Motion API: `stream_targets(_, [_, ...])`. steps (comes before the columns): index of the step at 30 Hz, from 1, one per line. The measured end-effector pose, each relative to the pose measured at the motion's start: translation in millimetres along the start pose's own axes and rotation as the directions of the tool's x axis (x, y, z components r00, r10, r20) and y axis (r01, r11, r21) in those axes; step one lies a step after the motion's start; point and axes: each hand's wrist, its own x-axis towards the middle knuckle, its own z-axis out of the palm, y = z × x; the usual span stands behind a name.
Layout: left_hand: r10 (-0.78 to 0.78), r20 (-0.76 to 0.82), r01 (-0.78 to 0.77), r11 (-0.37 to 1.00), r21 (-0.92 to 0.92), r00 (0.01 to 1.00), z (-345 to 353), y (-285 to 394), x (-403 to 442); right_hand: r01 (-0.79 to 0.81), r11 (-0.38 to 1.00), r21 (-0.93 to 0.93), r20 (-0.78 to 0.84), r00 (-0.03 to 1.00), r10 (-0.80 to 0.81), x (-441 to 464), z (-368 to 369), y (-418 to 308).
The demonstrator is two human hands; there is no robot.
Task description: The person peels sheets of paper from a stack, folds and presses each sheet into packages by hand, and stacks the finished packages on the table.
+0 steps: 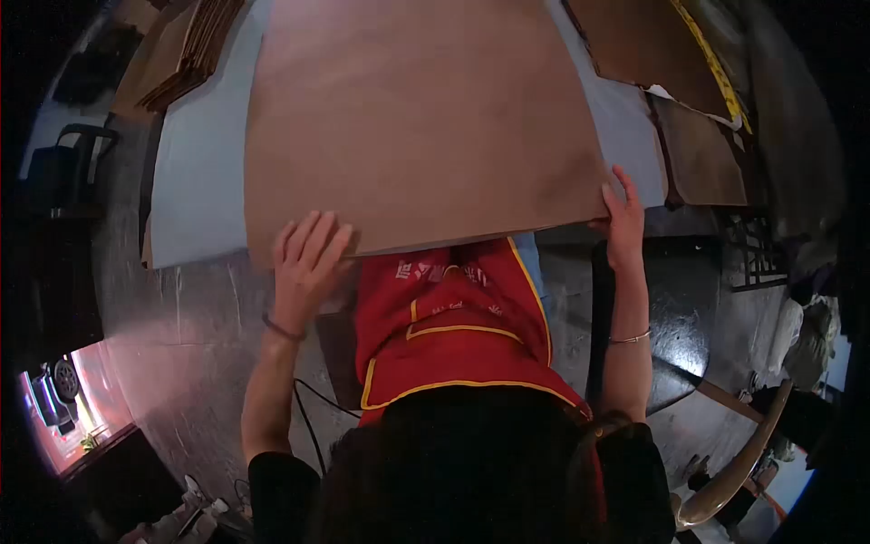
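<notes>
A large brown sheet [417, 127], like kraft paper or thin card, stretches in front of me with its near edge above my lap. My left hand [310, 258] is closed on its near left corner, fingers laid together over the top; what lies under the palm is hidden. At the near right corner, my right hand [623, 218] holds the edge, its thumb at the rim and fingers pointing away from me. Beneath the brown sheet lies a pale blue-grey surface [199, 181], showing on both sides.
Folded brown sheets [186, 54] are stacked at the far left. More brown card [652, 45] with a yellow tape strip [707, 50] lies at the far right. A black seat [666, 317] stands by my right arm. I wear a red apron [453, 335] with yellow trim.
</notes>
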Motion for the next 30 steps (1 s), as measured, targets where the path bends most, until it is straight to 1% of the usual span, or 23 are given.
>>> stream_targets(1, [-0.007,0.001,0.007,1.000,0.007,1.000,4,0,3,0.002,1.000,0.001,0.010,1.000,-0.002,0,2,1])
stream_targets(3, [0.021,-0.026,-0.021,1.000,0.014,0.999,12,-2,11,0.020,0.996,0.085,0.009,1.000,-0.020,4,-3,5])
stream_targets(5, [0.051,-0.061,-0.049,0.998,0.032,0.997,9,-6,16,-0.014,0.999,0.048,0.011,1.000,0.013,7,-5,4])
stream_targets(7, [0.042,-0.026,-0.041,0.999,0.036,0.999,7,-7,22,-0.043,0.994,0.097,0.069,0.997,0.036,9,-8,0])
stream_targets(8, [0.055,-0.028,-0.055,0.998,0.011,0.998,2,-8,25,-0.037,0.995,0.097,0.061,0.998,0.031,10,-10,-1])
stream_targets(9, [0.063,-0.038,-0.062,0.998,0.006,0.997,2,-12,25,-0.054,0.985,0.163,0.118,0.992,0.035,11,-13,-3])
stream_targets(10, [0.031,-0.007,-0.031,0.997,-0.067,1.000,3,-18,24,-0.072,0.971,0.227,0.173,0.984,0.032,12,-17,-4])
stream_targets(11, [0.002,0.026,0.001,0.990,-0.138,1.000,2,-18,28,-0.059,0.972,0.226,0.158,0.987,0.023,12,-20,-7])
stream_targets(12, [-0.039,0.048,0.047,0.984,-0.173,0.998,-3,-18,34,-0.036,0.973,0.229,0.210,0.978,-0.014,11,-21,-9])
stream_targets(13, [-0.026,0.035,0.032,0.983,-0.178,0.999,-8,-18,41,-0.010,0.972,0.233,0.260,0.964,-0.052,11,-23,-12])
stream_targets(14, [-0.077,0.105,0.100,0.965,-0.242,0.992,-12,-20,45,0.003,0.972,0.235,0.246,0.967,-0.063,11,-24,-16])
stream_targets(15, [-0.121,0.178,0.170,0.939,-0.298,0.977,-16,-22,48,0.076,0.991,0.113,0.273,0.956,-0.105,11,-25,-20])
stream_targets(16, [-0.107,0.164,0.153,0.941,-0.301,0.981,-19,-25,52,0.150,0.989,-0.008,0.302,0.943,-0.141,11,-28,-23])
stream_targets(17, [-0.121,0.210,0.191,0.916,-0.353,0.970,-22,-29,56,0.089,0.996,0.009,0.287,0.954,-0.087,15,-30,-21])
stream_targets(18, [-0.133,0.258,0.231,0.887,-0.401,0.957,-25,-31,59,0.096,0.995,0.013,0.275,0.957,-0.096,20,-32,-20])
stream_targets(20, [-0.118,0.275,0.230,0.878,-0.421,0.954,-31,-31,68,0.192,0.975,-0.110,0.284,0.946,-0.154,31,-34,-19])
stream_targets(21, [-0.117,0.300,0.245,0.865,-0.437,0.947,-34,-32,70,0.197,0.975,-0.104,0.275,0.948,-0.163,34,-32,-19])
stream_targets(23, [-0.114,0.320,0.255,0.860,-0.443,0.940,-32,-35,72,0.321,0.942,-0.095,0.199,0.934,-0.298,41,-24,-18])
stream_targets(25, [-0.114,0.342,0.268,0.854,-0.447,0.933,-35,-36,75,0.349,0.935,-0.064,0.195,0.923,-0.331,50,-22,-14])
stream_targets(26, [-0.161,0.419,0.348,0.837,-0.422,0.894,-38,-36,77,0.372,0.927,-0.038,0.198,0.912,-0.358,52,-19,-17])
stream_targets(27, [-0.206,0.492,0.426,0.816,-0.391,0.846,-40,-36,80,0.376,0.926,-0.034,0.191,0.912,-0.363,54,-19,-20])
stream_targets(29, [-0.213,0.501,0.437,0.812,-0.387,0.839,-37,-42,80,0.099,0.994,0.047,0.268,0.957,-0.108,54,-18,-29])
stream_targets(30, [-0.225,0.515,0.457,0.802,-0.384,0.827,-34,-46,79,0.103,0.993,0.053,0.259,0.959,-0.113,55,-16,-30])
